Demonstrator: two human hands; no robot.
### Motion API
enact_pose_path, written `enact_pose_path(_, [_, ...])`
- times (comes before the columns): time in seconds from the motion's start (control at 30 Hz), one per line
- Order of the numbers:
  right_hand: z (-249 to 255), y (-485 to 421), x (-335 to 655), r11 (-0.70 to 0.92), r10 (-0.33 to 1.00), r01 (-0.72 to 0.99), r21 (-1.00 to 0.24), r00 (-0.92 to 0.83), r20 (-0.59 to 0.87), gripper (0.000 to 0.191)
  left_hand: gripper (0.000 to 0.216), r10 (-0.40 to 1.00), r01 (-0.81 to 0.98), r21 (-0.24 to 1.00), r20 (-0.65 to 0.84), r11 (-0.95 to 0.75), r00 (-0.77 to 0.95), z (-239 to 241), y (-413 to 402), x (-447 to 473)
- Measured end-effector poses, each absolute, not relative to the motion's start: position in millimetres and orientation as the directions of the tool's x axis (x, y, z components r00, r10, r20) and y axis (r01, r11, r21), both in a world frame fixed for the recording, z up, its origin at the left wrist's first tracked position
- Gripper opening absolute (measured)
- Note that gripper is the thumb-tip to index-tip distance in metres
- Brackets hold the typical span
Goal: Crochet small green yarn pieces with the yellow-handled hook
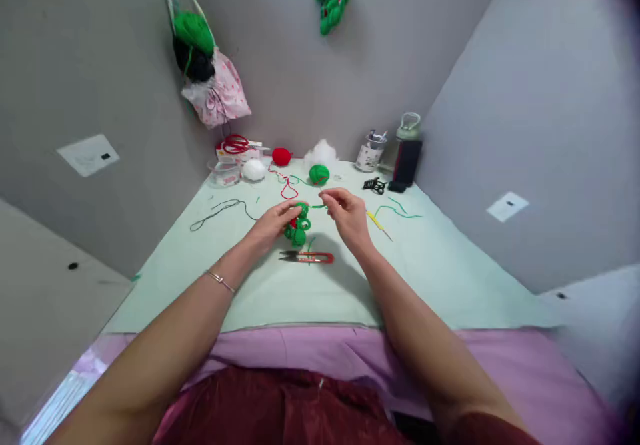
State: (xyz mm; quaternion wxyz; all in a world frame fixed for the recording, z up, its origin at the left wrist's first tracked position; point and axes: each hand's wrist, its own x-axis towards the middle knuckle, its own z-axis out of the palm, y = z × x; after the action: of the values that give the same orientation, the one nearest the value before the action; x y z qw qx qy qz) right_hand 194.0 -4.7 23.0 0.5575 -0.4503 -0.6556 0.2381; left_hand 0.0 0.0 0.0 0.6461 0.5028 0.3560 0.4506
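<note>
My left hand is closed on a small green crocheted piece with rounded parts, a loop and a bit of red. From that piece a strand of green yarn runs across to my right hand. The right fingers are pinched together on the strand; whether a needle is also between them cannot be made out. Just below the piece, orange-handled thread snips lie on the table over a short green yarn end. A yellow crochet hook rests to the right of my right hand.
Behind my hands stand a green yarn ball, a red yarn ball, white stuffing and a pen cup. Red scissors lie at back left. A dark cord and green yarn scraps lie on the table.
</note>
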Motion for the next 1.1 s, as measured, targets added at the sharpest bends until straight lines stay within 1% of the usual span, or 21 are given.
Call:
enact_pose_path(0.17, [20.7, -15.1, 184.7, 0.505, 0.848, 0.359, -0.785, -0.038, 0.528, 0.022, 0.053, 0.951, -0.232, 0.97, 0.005, 0.07, 0.308, 5.4, 0.0, -2.5])
enact_pose_path(0.4, [20.0, -18.3, 183.4, 0.496, 0.863, 0.415, -0.763, -0.136, 0.487, 0.019, 0.053, 0.957, -0.245, 0.968, 0.022, 0.052, 0.29, 6.1, 2.0, -4.6])
enact_pose_path(0.7, [19.9, -18.3, 183.9, 0.474, 0.875, 0.459, -0.751, -0.15, 0.461, 0.021, 0.055, 0.954, -0.249, 0.968, 0.034, 0.043, 0.297, 7.4, 1.9, -6.2])
enact_pose_path(0.97, [21.2, -19.6, 183.5, 0.446, 0.889, 0.485, -0.753, -0.139, 0.437, 0.022, 0.052, 0.953, -0.242, 0.97, 0.048, 0.027, 0.299, 6.4, 2.4, -7.1])
enact_pose_path(1.1, [22.1, -20.2, 183.0, 0.428, 0.897, 0.497, -0.755, -0.135, 0.42, 0.021, 0.046, 0.954, -0.242, 0.97, 0.061, 0.012, 0.293, 7.2, 2.0, -7.9])
